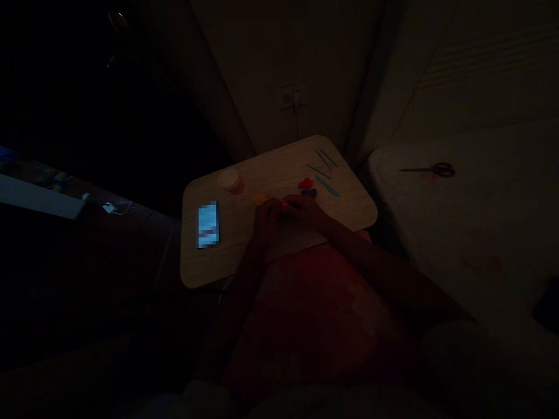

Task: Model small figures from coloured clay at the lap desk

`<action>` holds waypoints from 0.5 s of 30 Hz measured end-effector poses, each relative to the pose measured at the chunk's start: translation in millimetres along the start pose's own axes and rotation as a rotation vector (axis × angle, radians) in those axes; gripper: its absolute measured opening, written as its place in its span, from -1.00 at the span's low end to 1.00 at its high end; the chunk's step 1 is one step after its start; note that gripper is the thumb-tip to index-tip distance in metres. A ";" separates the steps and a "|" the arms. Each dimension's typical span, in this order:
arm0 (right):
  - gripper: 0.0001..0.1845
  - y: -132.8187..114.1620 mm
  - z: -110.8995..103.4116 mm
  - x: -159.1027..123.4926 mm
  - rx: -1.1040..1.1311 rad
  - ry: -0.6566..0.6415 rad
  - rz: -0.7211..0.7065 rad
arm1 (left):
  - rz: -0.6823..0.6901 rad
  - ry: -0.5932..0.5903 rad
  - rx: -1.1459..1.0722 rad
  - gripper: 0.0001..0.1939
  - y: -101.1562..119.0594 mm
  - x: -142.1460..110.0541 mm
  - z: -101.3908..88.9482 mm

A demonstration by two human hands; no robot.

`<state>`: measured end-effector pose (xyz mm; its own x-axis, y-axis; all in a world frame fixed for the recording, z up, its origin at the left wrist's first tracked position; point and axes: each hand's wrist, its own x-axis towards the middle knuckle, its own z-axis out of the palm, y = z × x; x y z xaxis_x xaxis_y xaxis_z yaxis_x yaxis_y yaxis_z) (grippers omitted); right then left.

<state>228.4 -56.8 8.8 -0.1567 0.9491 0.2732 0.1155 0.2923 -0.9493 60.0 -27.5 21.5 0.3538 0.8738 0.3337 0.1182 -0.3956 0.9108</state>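
Head view: left hand (266,216) and right hand (306,210) pressed together, fingertips closed on a small orange-red clay piece (285,204); exact grip too dark to tell. Risk: dim light, piece slipping onto the yellow clay lump (259,198) just beyond the left hand. Farther left of the hands, translucent cup (230,181), orangey contents unclear.

**Materials and finishes.** Wood-grain laminate tabletop (279,174), smooth, low sheen. Far right on it: matt modelling clay (306,184), red and purple, beside slim teal plastic tools (327,186), smooth. Far left: translucent plastic tub (229,181). Left: glossy glass phone screen (208,224). Right: scissors (437,170), dark metal blades, plastic loops, on pale matt cloth (458,233). Near: red cloth (314,314), matt.
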 end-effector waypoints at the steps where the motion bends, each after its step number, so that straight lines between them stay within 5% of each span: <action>1: -0.41 -0.3 -0.4 -0.1 0.006 -0.004 0.005 | -0.002 -0.001 0.000 -0.41 -0.7 0.1 0.1; 10: -0.39 3.3 2.2 2.4 0.199 0.009 0.084 | -0.068 0.114 -0.094 -0.34 -7.1 0.3 5.7; 15: -0.46 2.5 1.5 2.3 0.226 0.019 0.083 | -0.046 0.083 -0.081 -0.30 -11.5 1.7 5.7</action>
<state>226.9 -54.1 6.8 -0.1374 0.9714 0.1939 -0.0957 0.1818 -0.9787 64.5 -23.0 10.2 0.2713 0.9122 0.3070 0.0562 -0.3335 0.9411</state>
